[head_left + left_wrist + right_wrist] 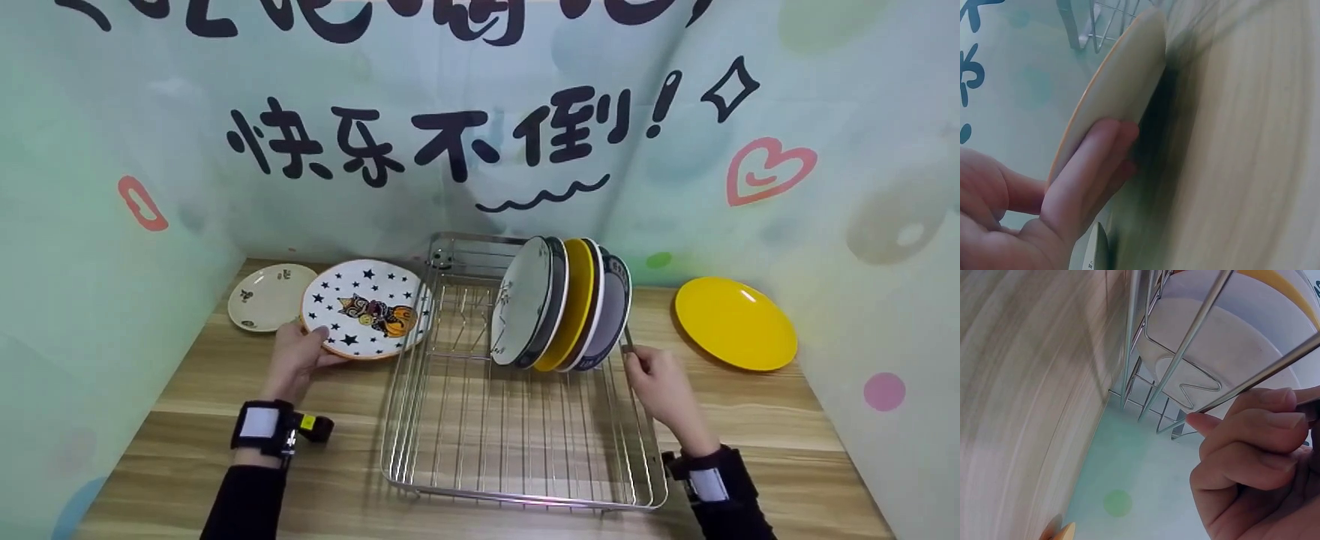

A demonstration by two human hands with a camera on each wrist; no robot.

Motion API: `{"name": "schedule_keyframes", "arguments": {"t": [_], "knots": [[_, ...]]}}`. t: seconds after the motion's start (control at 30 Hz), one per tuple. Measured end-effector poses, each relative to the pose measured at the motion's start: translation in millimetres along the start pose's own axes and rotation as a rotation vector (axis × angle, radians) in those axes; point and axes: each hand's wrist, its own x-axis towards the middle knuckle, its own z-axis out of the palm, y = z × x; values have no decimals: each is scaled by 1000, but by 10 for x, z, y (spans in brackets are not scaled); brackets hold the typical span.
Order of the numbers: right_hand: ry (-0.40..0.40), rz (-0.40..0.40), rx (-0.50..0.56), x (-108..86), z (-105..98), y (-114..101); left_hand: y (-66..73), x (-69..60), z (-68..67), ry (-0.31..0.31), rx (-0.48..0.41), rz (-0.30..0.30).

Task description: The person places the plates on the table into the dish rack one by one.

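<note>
My left hand [298, 352] pinches the rim of a white plate [352, 300] with black stars, a cartoon cat and an orange edge. In the left wrist view the thumb is on one face and the fingers lie under the plate's pale back [1123, 73]. The plate is tilted, its right edge by the left side of the wire dish rack [525, 495]. My right hand [664, 386] grips the rack's right rail, with fingers [1252, 433] curled at the wire. Several plates [577, 307], white, grey and yellow, stand upright in the rack's rear right part.
A small cream plate [262, 300] lies at the back left, partly behind the starred plate. On the right lies a yellow plate [739, 322]. A printed cloth [480, 202] hangs behind and along both sides of the wooden table [337, 472].
</note>
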Motion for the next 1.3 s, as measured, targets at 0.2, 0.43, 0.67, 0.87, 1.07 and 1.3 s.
{"name": "schedule_keyframes", "arguments": {"t": [0.2,0.43,0.67,0.87,1.07,1.3], "knots": [[-9,14,5,2,-1,1,21,-37,-13,36,-7,35],[19,-39,-41,5,-5,9,52,-125,-108,77,19,53],[19,-25,-36,-1,-22,1,191,-195,-234,122,1,37],[7,-18,-33,1,-20,8,325,-260,-295,178,-5,33],[13,-20,-33,3,-14,5,411,-309,-301,194,-55,42],[-5,-7,-23,3,-20,-11,508,-400,-238,186,-26,87]]}}
